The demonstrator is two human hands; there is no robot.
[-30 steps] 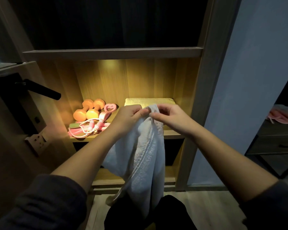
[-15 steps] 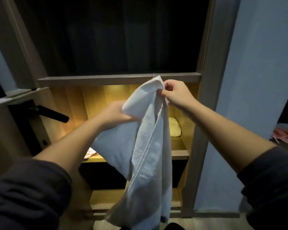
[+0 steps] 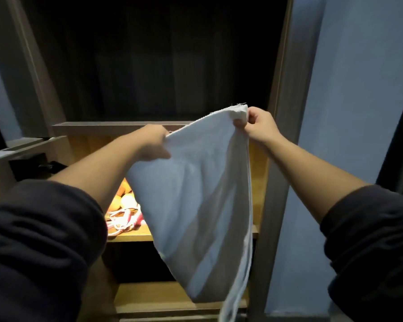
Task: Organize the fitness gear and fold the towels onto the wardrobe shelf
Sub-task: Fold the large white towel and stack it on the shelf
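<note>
Both hands grip the white towel point(image 3: 196, 194): your right hand point(image 3: 256, 126) pinches its top corner high, your left hand point(image 3: 154, 145) clutches the upper edge lower down. It hangs before the lit wardrobe shelf point(image 3: 130, 235), where orange dumbbells point(image 3: 120, 198) and a jump rope point(image 3: 123, 220) sit left; right of the rope, the shelf is hidden.

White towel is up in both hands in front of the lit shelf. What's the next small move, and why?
Probably slide the left hand out along the top edge to the free corner. The right hand pinches one corner high, but the left grips lower, so the white towel hangs slanted and bunched. Levelling it should allow a clean fold before it goes on the lit shelf.
</note>
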